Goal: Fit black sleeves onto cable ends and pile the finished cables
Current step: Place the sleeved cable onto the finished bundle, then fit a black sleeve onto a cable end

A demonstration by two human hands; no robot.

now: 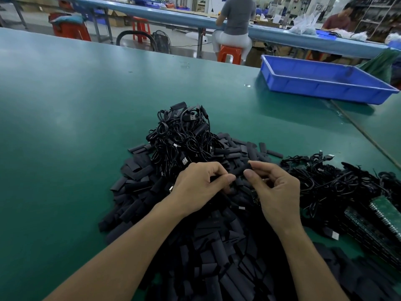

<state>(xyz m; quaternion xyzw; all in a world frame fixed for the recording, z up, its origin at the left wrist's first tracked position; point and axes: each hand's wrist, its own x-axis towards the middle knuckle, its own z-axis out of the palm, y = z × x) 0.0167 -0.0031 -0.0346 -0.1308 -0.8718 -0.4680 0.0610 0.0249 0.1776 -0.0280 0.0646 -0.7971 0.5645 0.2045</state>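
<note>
A big heap of flat black sleeves (208,253) covers the green table in front of me. Behind it rises a pile of coiled black cables (180,135) with USB plugs. More black cables (329,179) lie spread to the right. My left hand (199,187) is curled, pinching a black cable end over the heap. My right hand (280,192) pinches a black sleeve (243,170) between thumb and forefinger, its near end meeting my left fingertips. The cable end itself is mostly hidden by my fingers.
A blue plastic tray (325,83) stands at the back right. Stacked green circuit boards (377,222) lie at the right edge. The green table (76,127) stretches to the left. People sit at a long bench (173,16) beyond the table.
</note>
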